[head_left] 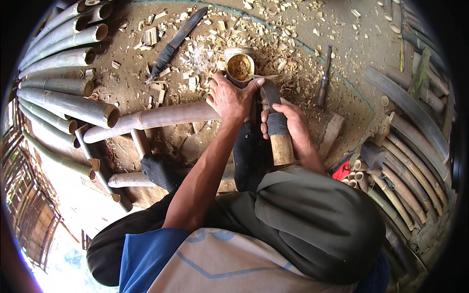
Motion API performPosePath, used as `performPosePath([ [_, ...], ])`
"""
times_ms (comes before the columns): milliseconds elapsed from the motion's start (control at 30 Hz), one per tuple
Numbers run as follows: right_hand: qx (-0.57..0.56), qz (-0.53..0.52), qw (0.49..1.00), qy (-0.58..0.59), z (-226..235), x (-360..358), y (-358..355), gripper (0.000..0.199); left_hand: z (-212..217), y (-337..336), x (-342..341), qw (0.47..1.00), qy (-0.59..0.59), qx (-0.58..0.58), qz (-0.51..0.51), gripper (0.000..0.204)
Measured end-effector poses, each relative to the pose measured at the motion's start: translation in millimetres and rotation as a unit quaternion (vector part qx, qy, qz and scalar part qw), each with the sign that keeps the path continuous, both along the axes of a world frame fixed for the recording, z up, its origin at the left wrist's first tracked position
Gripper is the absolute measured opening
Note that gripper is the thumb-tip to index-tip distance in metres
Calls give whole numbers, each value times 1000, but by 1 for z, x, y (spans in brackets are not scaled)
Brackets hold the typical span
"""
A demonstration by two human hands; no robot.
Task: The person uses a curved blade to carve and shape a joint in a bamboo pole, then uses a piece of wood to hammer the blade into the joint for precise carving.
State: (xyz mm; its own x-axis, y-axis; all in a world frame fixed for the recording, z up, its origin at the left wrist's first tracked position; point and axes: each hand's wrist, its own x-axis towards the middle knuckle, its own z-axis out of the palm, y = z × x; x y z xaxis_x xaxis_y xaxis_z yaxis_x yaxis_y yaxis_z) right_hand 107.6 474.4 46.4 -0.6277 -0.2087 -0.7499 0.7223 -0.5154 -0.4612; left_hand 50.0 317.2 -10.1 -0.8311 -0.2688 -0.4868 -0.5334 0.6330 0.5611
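My left hand [229,97] grips the rim of a short hollow bamboo section [239,66] that stands upright on the dirt floor, its open end facing up. My right hand [293,129] is closed around the handle of a curved-bladed knife [276,124] with a dark wrapped grip and a bamboo end; the blade tip meets the bamboo section's edge beside my left thumb. Both hands work close together above my feet in dark socks [159,171]. My knees in dark trousers [312,219] fill the lower frame.
Long bamboo poles [68,105] lie stacked at the left, one pole [156,117] under my left wrist. A machete [178,41] and a chisel [323,78] rest among wood chips [283,53]. Split bamboo strips [415,146] pile at the right.
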Motion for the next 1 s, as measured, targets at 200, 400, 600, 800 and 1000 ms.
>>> performPosePath([
  [200, 84, -109, 989, 60, 17, -5, 11, 32, -6, 5, 3, 999, 30, 11, 10, 133],
  [400, 272, 49, 947, 161, -13, -71, 42, 36, -19, -8, 12, 992, 94, 85, 25, 136],
  [600, 408, 184, 871, 201, -86, -35, 70, 53, -19, -11, 12, 977, 118, 174, 40, 134],
  [800, 236, 50, 968, 66, -10, 25, 57, 39, -14, -14, 10, 986, 96, 134, 29, 136],
  [1000, -13, 23, 999, -21, 16, 1, 9, 33, -19, -13, 9, 975, 105, 189, 45, 132],
])
